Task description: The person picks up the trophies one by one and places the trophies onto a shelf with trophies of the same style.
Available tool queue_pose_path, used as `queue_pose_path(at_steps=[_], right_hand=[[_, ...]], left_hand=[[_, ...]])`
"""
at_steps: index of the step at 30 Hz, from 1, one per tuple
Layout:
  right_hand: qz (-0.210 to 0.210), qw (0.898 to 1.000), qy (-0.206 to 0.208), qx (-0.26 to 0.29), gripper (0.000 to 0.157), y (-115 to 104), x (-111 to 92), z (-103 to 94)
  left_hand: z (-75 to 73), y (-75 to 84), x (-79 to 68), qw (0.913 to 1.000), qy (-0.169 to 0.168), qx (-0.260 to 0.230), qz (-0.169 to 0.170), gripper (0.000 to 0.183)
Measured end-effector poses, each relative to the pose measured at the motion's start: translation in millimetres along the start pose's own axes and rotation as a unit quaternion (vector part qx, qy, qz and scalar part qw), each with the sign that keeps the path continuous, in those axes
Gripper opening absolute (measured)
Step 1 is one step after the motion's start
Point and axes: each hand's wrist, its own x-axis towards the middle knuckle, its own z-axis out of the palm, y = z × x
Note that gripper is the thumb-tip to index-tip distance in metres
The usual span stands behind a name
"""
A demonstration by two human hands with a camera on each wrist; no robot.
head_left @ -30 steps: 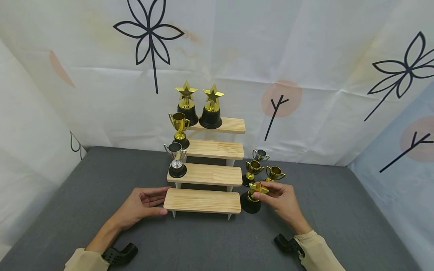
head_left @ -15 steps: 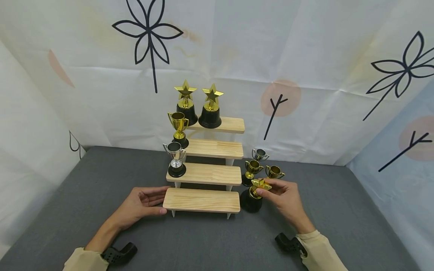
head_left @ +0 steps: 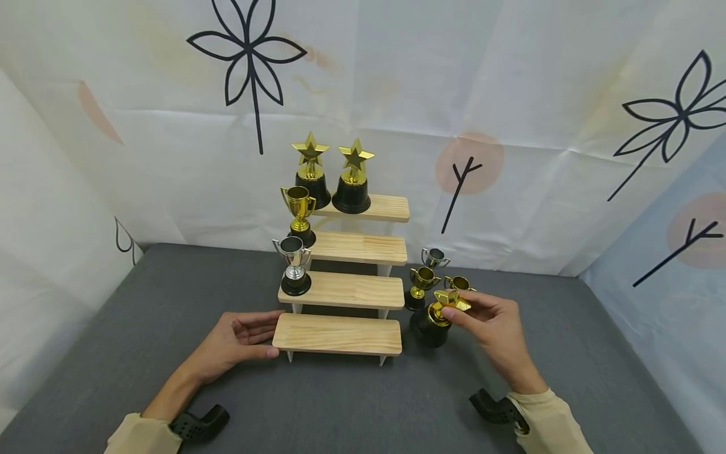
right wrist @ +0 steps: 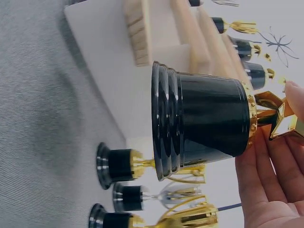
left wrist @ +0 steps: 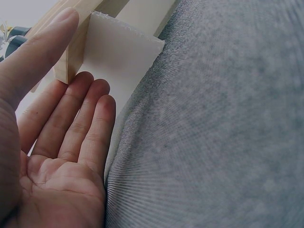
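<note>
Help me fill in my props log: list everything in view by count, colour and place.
table: 1, dark grey, under the stand
stand: 1, pale wood, mid-table
star trophies: 3, gold on black; two on the top step, one right of the stand
gold cups: 3, gold on black; one on the second step down, two right of the stand
silver cups: 2, silver on black; one on the third step down, one right of the stand
walls: 3, whitish, around the table
cord: 1, dark, back-left corner
sleeves: 2, beige, bottom edge
wrist devices: 2, black, by the sleeves
hands: 2, bare; left hand at the bottom step's left end, right hand holding a star trophy
</note>
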Motion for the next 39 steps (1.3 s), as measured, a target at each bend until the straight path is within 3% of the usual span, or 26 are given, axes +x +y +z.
queue_pose_path(at_steps=[17,25,39], right_hand=[[-0.053,0.997,0.027,0.050,0.028,-26,-5,-6.5],[-0.089,0.992,0.022,0.090,0.032,-32,-8,-6.7],[-0.110,0.988,0.018,0.107,0.035,-38,-10,-6.2]], left_hand=[[-0.9,0.5,-0.6,0.9997,-0.012,-0.004,0.020,0.065],[-1.1,0.3,-0.7,0.9998,-0.010,-0.003,0.018,0.065],[-0.4,-0.6,-0.2,0.9999,-0.006,-0.004,0.012,0.066]])
